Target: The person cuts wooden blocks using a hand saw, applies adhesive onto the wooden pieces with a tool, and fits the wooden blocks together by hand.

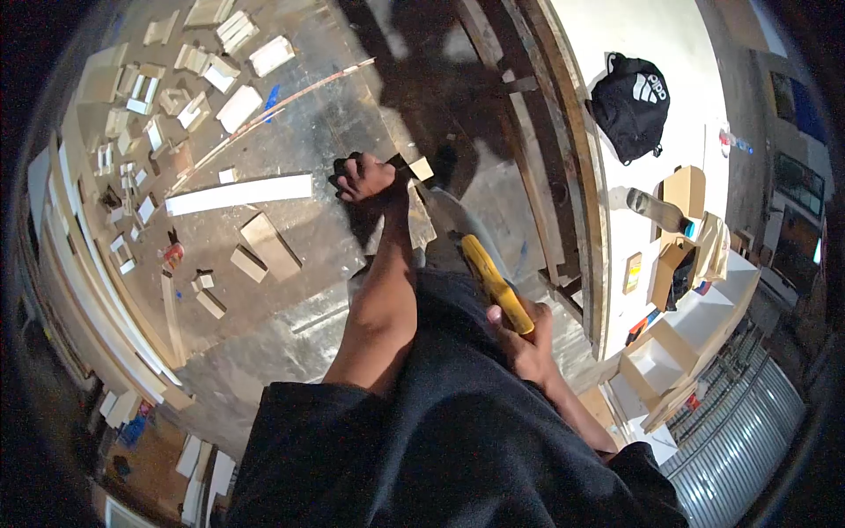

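Observation:
My left hand is closed, its fingers curled over the work surface on the left side. What lies inside the curl, if anything, is hidden. Just right of that wrist shows a small pale wooden block, with a dark patch between it and the hand; contact cannot be made out. My right hand grips the lower end of a long yellow hand tool, held tilted in front of my body. Its dark tip points up and left, towards the block; its exact kind is unclear.
Many small wooden pieces lie at upper left, near a long white board and loose wood blocks. To the right, a white table bears a black drawstring bag, a bottle and an open cardboard box.

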`<state>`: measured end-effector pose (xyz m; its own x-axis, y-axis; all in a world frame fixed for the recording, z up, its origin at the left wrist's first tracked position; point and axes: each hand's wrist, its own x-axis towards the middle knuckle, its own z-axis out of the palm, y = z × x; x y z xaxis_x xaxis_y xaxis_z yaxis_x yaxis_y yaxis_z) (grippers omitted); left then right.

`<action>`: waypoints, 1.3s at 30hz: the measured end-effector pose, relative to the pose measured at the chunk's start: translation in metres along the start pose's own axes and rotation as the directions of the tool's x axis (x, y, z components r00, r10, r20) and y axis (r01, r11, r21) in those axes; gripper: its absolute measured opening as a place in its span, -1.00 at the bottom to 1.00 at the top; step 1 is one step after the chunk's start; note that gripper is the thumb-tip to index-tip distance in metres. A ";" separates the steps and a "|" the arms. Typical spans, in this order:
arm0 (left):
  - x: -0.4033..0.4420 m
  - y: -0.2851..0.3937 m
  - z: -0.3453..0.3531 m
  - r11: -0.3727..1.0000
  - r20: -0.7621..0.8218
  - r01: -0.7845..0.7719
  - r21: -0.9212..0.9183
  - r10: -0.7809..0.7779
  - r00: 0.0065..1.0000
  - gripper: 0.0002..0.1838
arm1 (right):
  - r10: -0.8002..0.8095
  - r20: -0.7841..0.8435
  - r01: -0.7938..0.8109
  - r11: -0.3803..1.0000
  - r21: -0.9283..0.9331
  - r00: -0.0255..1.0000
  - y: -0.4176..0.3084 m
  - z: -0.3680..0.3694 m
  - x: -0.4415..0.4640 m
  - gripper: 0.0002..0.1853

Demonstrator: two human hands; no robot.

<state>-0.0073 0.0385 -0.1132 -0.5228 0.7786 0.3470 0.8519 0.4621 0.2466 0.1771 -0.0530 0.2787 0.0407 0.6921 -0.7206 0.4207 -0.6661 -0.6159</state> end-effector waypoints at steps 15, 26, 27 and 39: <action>-0.020 0.008 0.031 0.992 -0.131 0.097 0.078 -0.087 0.988 -0.68 | -0.095 -0.266 0.089 0.995 -0.034 0.959 0.005 -0.027 -0.047 -0.60; 0.034 0.046 -0.054 0.994 -0.018 0.109 -0.026 -0.109 0.994 -0.92 | -0.122 -0.145 0.118 0.992 -0.037 0.982 0.095 0.037 0.269 -0.61; 0.032 0.048 -0.054 0.994 -0.018 0.109 -0.016 -0.109 0.994 -0.92 | -0.120 -0.136 0.117 0.993 -0.033 0.983 0.103 0.051 0.291 -0.61; 0.030 0.050 -0.048 0.983 0.165 0.181 0.017 -0.181 0.970 -0.95 | -0.242 0.257 0.167 0.945 0.282 0.935 0.116 0.076 0.337 -0.62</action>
<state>0.0183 0.0650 -0.0472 -0.6561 0.7410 0.1426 0.7436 0.6027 0.2894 0.1710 0.0818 -0.0602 -0.2970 0.7373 -0.6067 0.1483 -0.5921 -0.7921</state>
